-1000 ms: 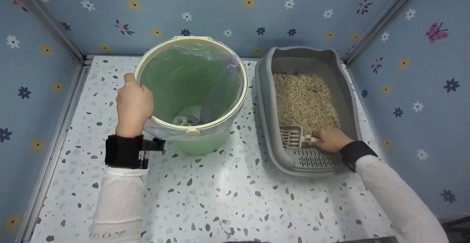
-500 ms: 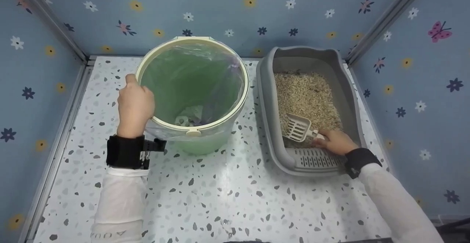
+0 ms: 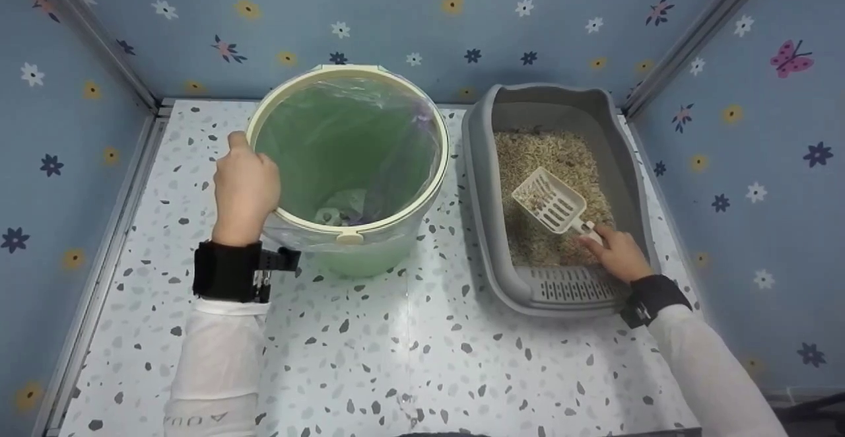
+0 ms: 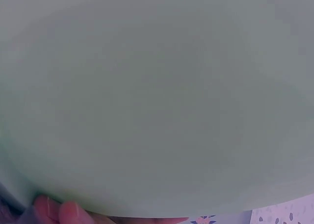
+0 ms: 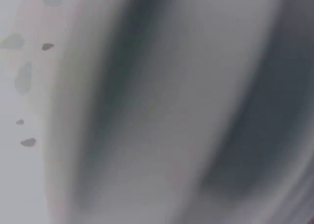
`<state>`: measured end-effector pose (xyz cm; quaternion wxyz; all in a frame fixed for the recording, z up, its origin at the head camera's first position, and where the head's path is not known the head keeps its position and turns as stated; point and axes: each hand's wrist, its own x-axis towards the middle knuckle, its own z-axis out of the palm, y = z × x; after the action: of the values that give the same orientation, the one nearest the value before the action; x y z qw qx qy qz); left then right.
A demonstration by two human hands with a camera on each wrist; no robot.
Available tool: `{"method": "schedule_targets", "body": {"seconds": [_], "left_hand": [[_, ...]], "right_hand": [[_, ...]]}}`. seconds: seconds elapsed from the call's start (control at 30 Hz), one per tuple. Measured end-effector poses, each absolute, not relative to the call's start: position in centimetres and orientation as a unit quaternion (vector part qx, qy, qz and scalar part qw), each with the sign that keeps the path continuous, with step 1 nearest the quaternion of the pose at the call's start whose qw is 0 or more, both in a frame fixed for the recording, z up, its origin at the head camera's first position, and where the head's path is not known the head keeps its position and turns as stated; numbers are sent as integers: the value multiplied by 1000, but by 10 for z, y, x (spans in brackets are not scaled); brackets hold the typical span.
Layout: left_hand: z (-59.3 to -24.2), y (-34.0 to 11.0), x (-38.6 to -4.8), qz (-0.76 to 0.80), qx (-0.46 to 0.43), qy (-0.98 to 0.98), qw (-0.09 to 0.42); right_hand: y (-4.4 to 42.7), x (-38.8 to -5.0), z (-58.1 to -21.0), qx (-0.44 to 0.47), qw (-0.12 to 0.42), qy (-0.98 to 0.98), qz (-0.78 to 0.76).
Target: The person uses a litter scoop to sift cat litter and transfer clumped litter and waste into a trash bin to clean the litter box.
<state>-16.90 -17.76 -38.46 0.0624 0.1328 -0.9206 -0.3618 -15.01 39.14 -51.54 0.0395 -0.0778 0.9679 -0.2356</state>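
Note:
My left hand [image 3: 245,186] grips the left side of the cream rim of a green bin [image 3: 363,262] lined with a clear bag. In the left wrist view the pale bin wall [image 4: 157,106] fills nearly everything, with fingertips [image 4: 71,213] at the bottom edge. My right hand [image 3: 619,252] holds the handle of a cream slotted litter scoop [image 3: 551,201], its basket raised over the litter [image 3: 558,150] and pointing up-left. Some litter bits lie in the basket's front part. Blurred grey shapes crowd the right wrist view, too close to make out.
A grey litter box [image 3: 485,226] with high back walls and a slotted front step [image 3: 573,285] stands right of the bin. Something pale and crumpled [image 3: 346,206] lies in the bin's bottom. Flower-patterned walls [image 3: 396,14] enclose the speckled floor [image 3: 370,371].
The scoop has risen from the front of the litter, and its basket has turned to point farther back. My right hand has shifted slightly right. The left hand keeps its grip on the rim.

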Motion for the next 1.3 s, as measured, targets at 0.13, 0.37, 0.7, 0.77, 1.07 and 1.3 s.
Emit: {"method": "schedule_targets", "body": {"seconds": [0.13, 0.37, 0.7, 0.77, 1.07, 1.3], "left_hand": [[-383, -178, -170, -360, 133, -921, 63], [-383, -177, -171, -366, 136, -919, 62], [-385, -176, -171, -358, 126, -922, 72], [-385, -176, -171, -358, 128, -922, 69], [-386, -177, -171, -359, 133, -921, 71], [-386, -177, -170, -365, 135, -918, 71]], "right_hand": [[394, -148, -514, -63, -6, 963, -261], [393, -148, -510, -42, -24, 956, -290], [387, -148, -504, -44, -13, 949, -313], [387, -149, -505, -45, -11, 946, -320], [378, -150, -494, -13, 74, 916, -394], [375, -149, -489, -19, 71, 930, -359]]}}
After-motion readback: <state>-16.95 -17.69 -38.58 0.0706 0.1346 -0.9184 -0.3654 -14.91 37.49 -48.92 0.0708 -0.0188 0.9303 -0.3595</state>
